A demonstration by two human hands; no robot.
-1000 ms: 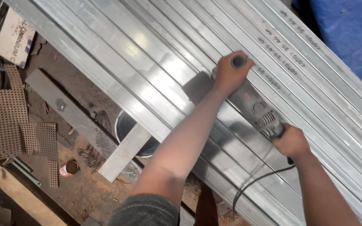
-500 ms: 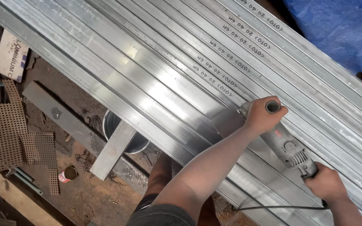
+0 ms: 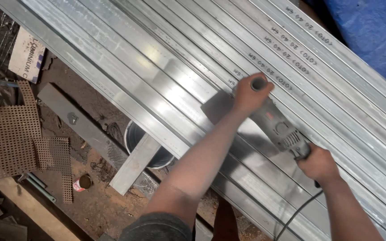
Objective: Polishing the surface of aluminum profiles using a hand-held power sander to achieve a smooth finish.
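A grey angle grinder [image 3: 280,129] lies over a stack of long silvery metal tubes [image 3: 166,67] that run diagonally across the view. My left hand [image 3: 249,94] grips the grinder's side handle at its front end. My right hand [image 3: 319,164] is closed around the rear of the grinder's body, where a black cord [image 3: 296,213] hangs down. The grinder's disc is hidden under my left hand.
Below the tubes, on the dirt floor, stand a white bucket [image 3: 136,137] with a short metal bar [image 3: 136,163] across it, rusty perforated sheets [image 3: 10,138], a small can [image 3: 84,182], wooden planks [image 3: 32,209] and a cardboard piece [image 3: 27,55]. A blue tarp [image 3: 371,31] fills the top right.
The view has shifted; both hands and the grinder now sit nearer the frame's middle. My grip on the grinder is unchanged.
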